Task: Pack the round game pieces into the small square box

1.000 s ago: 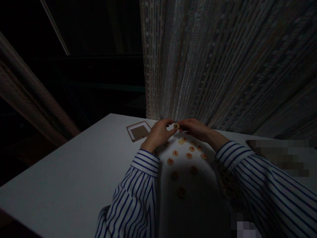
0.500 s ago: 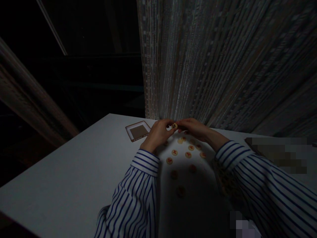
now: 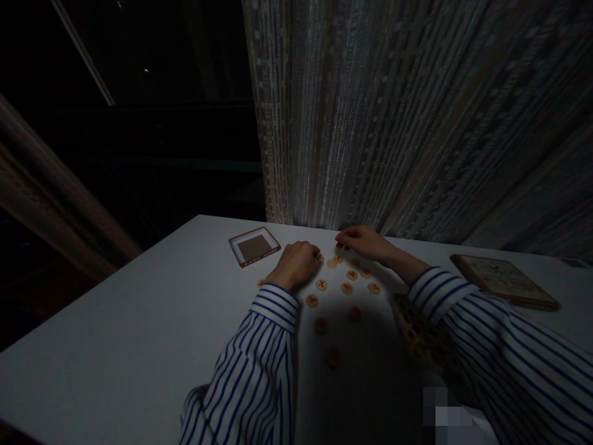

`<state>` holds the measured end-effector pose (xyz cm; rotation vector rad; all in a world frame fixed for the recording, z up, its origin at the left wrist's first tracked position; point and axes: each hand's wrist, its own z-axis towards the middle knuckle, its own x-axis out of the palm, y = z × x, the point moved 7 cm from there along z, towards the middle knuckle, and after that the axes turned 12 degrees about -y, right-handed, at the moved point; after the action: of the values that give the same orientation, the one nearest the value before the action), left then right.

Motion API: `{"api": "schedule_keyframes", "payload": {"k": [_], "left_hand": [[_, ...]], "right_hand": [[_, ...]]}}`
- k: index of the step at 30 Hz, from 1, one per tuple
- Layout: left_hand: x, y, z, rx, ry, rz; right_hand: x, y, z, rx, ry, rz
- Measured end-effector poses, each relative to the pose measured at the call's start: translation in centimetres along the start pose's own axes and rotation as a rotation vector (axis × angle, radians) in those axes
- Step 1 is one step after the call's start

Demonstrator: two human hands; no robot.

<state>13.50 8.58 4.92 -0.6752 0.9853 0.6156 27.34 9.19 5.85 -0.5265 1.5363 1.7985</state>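
My left hand (image 3: 295, 264) is low over the white table, its fingers closed on a round wooden Chinese chess piece (image 3: 319, 256) with a dark character. To its right, my right hand (image 3: 364, 243) hovers palm down with loosely curled fingers and nothing visible in them. Between and below the hands lie several pale round pieces with red characters, among them one piece (image 3: 321, 285) near my left wrist and another piece (image 3: 374, 288) below my right wrist. One more red-marked piece (image 3: 261, 283) lies left of my left wrist, partly covered by it. Shadow dims the nearer pieces.
A shallow open box lid (image 3: 254, 246) lies at the back left. On the right is a flat picture-covered box (image 3: 514, 281). A dark, yellow-patterned container (image 3: 419, 334) is partly under my right sleeve. A string curtain (image 3: 333, 123) hangs behind the table (image 3: 139, 346).
My hands have moved apart. The dark-marked piece, which was between both hands, has come down toward the table in my left hand, and my right hand has let go of it.
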Motion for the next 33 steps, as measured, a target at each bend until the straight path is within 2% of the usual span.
{"api": "schedule_keyframes", "payload": {"k": [4,10,18,33], "left_hand": [[0.8,-0.5,-0.1,0.036,0.017,0.077],[2.0,-0.5,-0.2,0.062,0.010,0.112],[2.1,-0.2,-0.3,0.009,0.021,0.110],[2.1,0.0,-0.3,-0.003,0.020,0.089]], "right_hand": [[0.5,-0.2,-0.1,-0.183,0.037,-0.272],[1.4,-0.5,-1.0,-0.267,0.090,-0.446],[2.7,0.8,-2.3,-0.388,0.185,-0.631],[4.0,0.7,-2.3,-0.442,0.216,-0.693]]}}
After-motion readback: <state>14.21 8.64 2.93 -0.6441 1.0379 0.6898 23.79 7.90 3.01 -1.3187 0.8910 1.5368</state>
